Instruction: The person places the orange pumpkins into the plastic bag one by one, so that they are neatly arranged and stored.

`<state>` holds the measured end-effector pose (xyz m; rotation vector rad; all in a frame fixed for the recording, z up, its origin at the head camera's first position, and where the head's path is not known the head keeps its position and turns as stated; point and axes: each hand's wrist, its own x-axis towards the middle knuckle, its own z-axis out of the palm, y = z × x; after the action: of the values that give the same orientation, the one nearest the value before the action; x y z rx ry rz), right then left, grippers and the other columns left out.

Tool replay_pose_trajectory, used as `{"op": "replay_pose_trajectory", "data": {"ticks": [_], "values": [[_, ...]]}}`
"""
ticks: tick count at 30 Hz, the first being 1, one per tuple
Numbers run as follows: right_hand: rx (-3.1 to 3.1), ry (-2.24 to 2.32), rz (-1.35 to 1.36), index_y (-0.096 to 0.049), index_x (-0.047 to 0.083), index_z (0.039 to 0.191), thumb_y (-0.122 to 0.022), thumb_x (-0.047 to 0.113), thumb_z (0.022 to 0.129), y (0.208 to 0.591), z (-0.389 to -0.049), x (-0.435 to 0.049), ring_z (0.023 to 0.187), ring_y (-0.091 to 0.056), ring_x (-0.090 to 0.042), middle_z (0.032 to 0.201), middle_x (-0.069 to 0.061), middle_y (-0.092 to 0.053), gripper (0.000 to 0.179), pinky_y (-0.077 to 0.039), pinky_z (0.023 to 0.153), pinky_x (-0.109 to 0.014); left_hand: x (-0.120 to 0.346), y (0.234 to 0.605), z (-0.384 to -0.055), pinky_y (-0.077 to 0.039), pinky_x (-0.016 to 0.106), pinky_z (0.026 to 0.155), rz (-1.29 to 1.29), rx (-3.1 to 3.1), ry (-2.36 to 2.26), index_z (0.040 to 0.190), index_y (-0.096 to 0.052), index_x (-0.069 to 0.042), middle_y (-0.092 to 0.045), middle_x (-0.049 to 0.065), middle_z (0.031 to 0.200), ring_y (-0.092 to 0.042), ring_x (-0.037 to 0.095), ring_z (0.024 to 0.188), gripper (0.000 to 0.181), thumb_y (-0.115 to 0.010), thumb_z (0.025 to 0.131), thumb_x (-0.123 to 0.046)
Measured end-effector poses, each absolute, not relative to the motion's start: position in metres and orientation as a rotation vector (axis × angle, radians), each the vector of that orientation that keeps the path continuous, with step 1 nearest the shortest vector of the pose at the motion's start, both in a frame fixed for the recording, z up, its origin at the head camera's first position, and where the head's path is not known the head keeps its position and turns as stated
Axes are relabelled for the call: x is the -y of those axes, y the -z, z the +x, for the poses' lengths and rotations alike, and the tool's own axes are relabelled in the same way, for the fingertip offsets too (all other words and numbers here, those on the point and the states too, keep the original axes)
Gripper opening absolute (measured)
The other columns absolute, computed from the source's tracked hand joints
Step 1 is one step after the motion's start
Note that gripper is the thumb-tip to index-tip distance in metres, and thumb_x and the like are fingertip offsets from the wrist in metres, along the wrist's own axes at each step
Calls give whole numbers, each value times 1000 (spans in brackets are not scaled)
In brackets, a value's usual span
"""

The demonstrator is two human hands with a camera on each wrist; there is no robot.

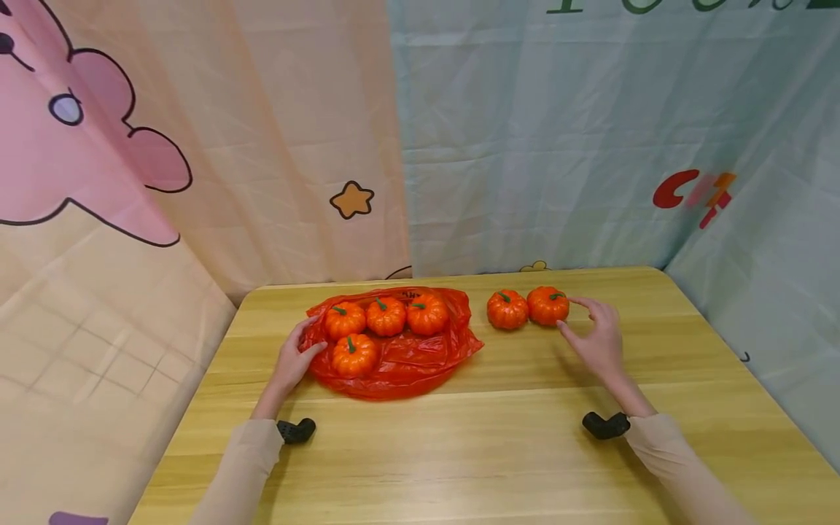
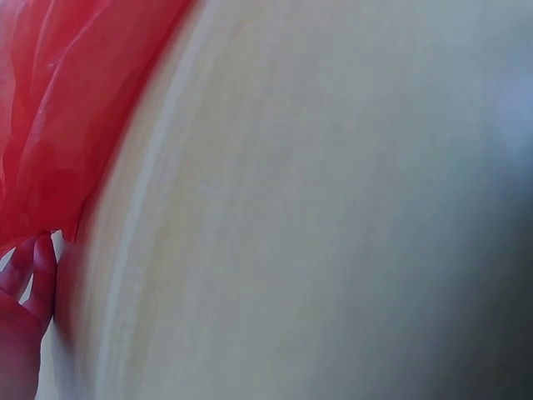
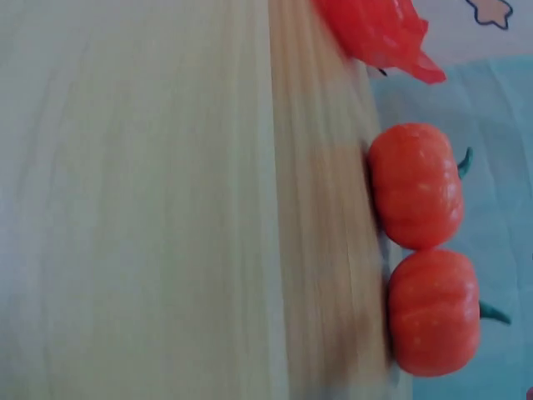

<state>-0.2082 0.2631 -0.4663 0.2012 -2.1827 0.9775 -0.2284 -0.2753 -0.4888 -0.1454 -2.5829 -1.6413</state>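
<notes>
So the left hand [image 1: 294, 361] has thumb and fingers curled round the left edge of a crinkly red plastic bag [image 1: 420, 368], spread flat left of centre on a pale wooden table [image 1: 426, 445]. Four small glossy orange pumpkins with green stems [image 1: 355, 356] sit on it. Right of centre, two matching loose orange pumpkins [image 1: 507, 310] are side by side. The right hand [image 1: 602, 339] has thumb and forefinger spread at the rightmost one; can't tell if they touch. My worry: a clumsy nudge could roll that pair, and tugging the thin bag could tip its load off.
</notes>
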Motion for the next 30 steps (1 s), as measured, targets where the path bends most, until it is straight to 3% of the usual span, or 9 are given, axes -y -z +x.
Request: {"op": "replay_pose_trajectory", "data": {"ticks": [7,12,16,21,30], "values": [[2160,-1200,-85,-54,-4,127,-80,3,72,475,-209,-280,113,-45,-36,126,-24,-54,61,-34,85,-21,274,488,-228,-21,57,116,-119,2593,1638,145,-36,-6,-35,22,150,-29,39,140,56,-58,94,-9],[2227,-1321,-233,-45,0,137,-80,11,75,478,-212,-287,126,-40,-38,141,-20,-45,72,-39,99,-41,274,488,-227,-21,57,116,-117,2584,1646,145,-36,-6,-35,22,150,-30,39,140,56,-59,93,-9],[2297,-1428,-277,-35,1,145,-78,15,77,479,-215,-290,134,-34,-42,150,-21,-35,81,-33,109,-53,273,488,-227,-22,57,116,-119,2577,1648,144,-36,-6,-36,22,149,-31,39,139,56,-58,93,-8],[2389,-1554,-283,-22,1,151,-76,21,81,484,-221,-289,139,-27,-44,156,-21,-24,91,-26,115,-53,274,487,-226,-22,57,116,-120,2580,1637,145,-35,-6,-35,23,149,-31,40,139,56,-57,93,-8],[2422,-1575,-262,-23,-1,149,-75,23,83,488,-231,-279,138,-30,-44,155,-22,-26,87,-28,115,-52,273,486,-226,-21,54,117,-112,2570,1660,145,-36,-5,-36,23,149,-30,38,140,56,-58,93,-8]]}}
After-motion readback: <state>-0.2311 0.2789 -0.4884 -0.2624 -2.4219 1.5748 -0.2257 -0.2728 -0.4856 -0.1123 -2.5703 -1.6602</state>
